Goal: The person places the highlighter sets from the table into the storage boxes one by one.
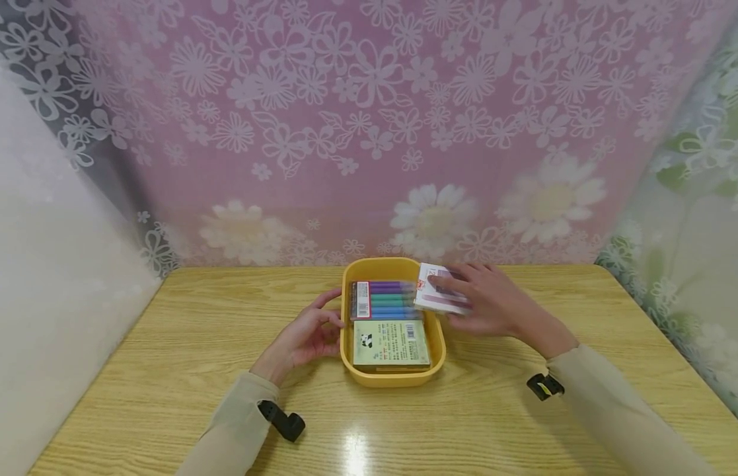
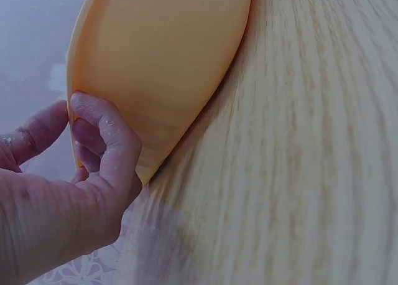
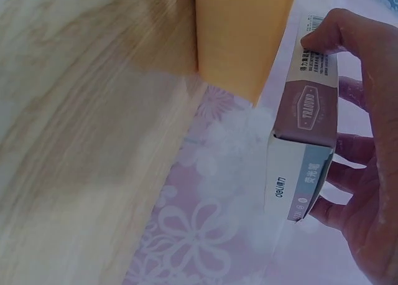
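Note:
A yellow plastic basket (image 1: 392,380) stands on the table in the head view. My left hand (image 1: 306,336) pinches its left rim, with curled fingers against the outer wall (image 2: 165,42) in the left wrist view. Over the basket's right side, my right hand (image 1: 496,301) grips a small white and purple highlighter box (image 1: 441,302), held tilted. Its brown-and-white printed side (image 3: 306,111) faces the right wrist camera, thumb on one face and fingers behind. Inside the basket lie a clear pack of coloured pens (image 1: 392,301) and, nearer me, a pale green box (image 1: 392,344) with a panda picture.
The wooden table (image 1: 226,311) extends to both sides of the basket. A pink flowered curtain (image 1: 345,165) hangs behind its back edge, with pale hangings at left and right. Each sleeve carries a black strap (image 1: 282,420) at the wrist.

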Demonstrator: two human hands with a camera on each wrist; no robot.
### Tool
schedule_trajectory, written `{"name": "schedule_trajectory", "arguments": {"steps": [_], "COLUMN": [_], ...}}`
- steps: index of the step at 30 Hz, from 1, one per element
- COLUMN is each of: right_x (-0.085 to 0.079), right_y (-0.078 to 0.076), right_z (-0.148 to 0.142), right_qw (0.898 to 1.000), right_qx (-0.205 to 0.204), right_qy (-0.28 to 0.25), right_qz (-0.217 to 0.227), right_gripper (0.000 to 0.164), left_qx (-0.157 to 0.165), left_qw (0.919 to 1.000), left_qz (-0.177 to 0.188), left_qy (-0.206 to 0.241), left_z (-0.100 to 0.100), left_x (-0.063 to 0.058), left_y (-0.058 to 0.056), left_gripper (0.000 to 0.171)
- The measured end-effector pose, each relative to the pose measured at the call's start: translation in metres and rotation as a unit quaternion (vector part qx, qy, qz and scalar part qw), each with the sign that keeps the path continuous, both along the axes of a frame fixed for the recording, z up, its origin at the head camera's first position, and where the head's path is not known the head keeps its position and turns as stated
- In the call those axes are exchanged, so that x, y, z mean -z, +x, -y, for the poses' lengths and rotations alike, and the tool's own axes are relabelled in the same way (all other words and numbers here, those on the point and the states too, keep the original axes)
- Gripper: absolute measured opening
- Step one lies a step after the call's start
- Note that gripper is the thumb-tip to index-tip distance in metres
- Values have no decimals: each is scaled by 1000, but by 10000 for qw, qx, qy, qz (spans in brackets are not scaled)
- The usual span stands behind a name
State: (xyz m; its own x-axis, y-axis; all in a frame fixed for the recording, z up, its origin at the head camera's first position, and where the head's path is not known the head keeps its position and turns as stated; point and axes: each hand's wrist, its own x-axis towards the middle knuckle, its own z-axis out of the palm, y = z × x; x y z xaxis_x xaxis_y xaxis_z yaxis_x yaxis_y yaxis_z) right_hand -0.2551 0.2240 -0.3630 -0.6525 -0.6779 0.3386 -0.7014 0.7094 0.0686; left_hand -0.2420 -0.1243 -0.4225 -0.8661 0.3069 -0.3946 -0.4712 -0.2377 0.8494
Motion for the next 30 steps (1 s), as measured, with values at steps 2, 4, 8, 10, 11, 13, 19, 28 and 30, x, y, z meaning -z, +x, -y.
{"name": "schedule_trajectory", "arguments": {"steps": [2,4,8,10,11,13,19,28,30], "right_x": [-2,-4,-8,-11,-12,-14,-19,-20,-18], "right_y": [-3,-7,-12,-15,-16,-19,-27,-38,-41], "right_z": [5,10,22,28,30,36,52,76,80], "right_qw": [10000,9998,9987,9978,9973,9964,9940,9883,9872], "right_qx": [-52,-53,-68,-88,-112,-146,-153,-203,-228], "right_qy": [70,169,375,503,551,645,856,990,1003], "right_qz": [34,121,335,433,463,530,670,1146,1217], "right_gripper": [63,63,63,64,64,64,66,66,65], "left_qx": [1,4,19,22,23,31,7,9,21], "left_qw": [10000,10000,10000,10000,10000,10000,9999,9999,9999], "left_qz": [-3,1,-6,-5,-4,2,44,81,90], "left_qy": [12,21,26,33,46,70,114,92,95], "left_z": [0,1,1,1,1,1,1,1,1], "left_x": [1,1,1,1,1,1,0,1,0], "left_y": [0,0,0,-1,-1,-1,-2,-3,-3], "left_gripper": [73,74,74,74,74,74,74,73,73]}}
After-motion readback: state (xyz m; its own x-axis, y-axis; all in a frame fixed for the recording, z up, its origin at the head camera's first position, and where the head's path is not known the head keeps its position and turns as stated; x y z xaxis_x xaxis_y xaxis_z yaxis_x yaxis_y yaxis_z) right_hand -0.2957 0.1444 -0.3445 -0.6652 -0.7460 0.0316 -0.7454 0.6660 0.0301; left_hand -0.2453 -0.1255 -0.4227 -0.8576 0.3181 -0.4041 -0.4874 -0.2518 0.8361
